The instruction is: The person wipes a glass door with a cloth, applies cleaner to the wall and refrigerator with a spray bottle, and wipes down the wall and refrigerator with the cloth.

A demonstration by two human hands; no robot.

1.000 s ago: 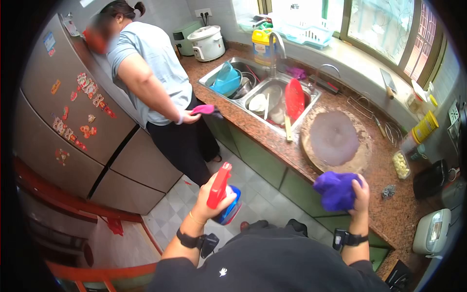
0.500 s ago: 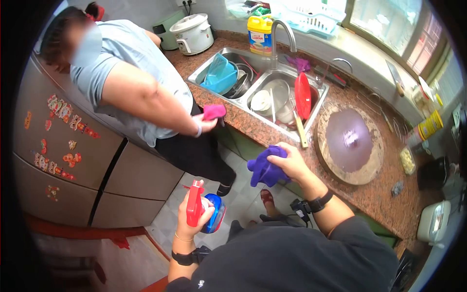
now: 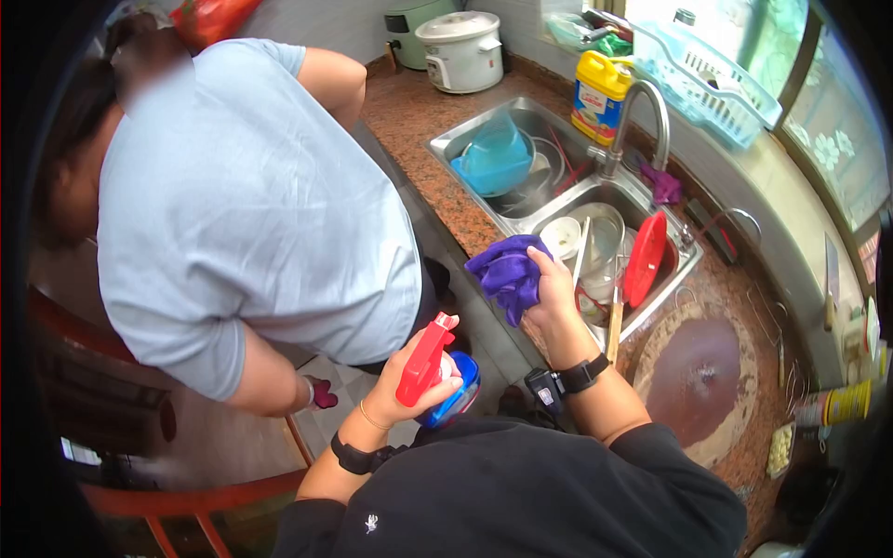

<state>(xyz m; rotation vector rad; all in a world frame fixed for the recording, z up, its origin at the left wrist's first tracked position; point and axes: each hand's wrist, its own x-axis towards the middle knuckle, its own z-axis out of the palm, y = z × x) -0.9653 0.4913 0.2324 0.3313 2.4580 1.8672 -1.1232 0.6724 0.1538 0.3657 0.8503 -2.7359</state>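
My left hand (image 3: pixel 409 372) is wrapped round the neck of a spray bottle (image 3: pixel 430 361) with a red trigger head and a blue body, held in front of my chest. In my right hand (image 3: pixel 551 290) is a bunched purple cloth (image 3: pixel 508 277), gripped between thumb and fingers. The cloth hangs in front of the counter's edge, near the double sink (image 3: pixel 530 221). Beside me on the left, another person in a light blue shirt (image 3: pixel 251 214) bends over, holding a pink cloth (image 3: pixel 323 393) low down.
Dishes, a blue basket (image 3: pixel 493 167) and a red lid (image 3: pixel 645 259) fill the sink. A round chopping board (image 3: pixel 642 363) lies on the granite counter at right. A yellow detergent jug (image 3: pixel 600 98) and a slow cooker (image 3: pixel 459 51) stand behind. A red chair (image 3: pixel 167 502) is at lower left.
My view has turned left. The other person has moved closer, turned away and bent down with the pink cloth. Both my hands keep hold of the spray bottle and purple cloth.
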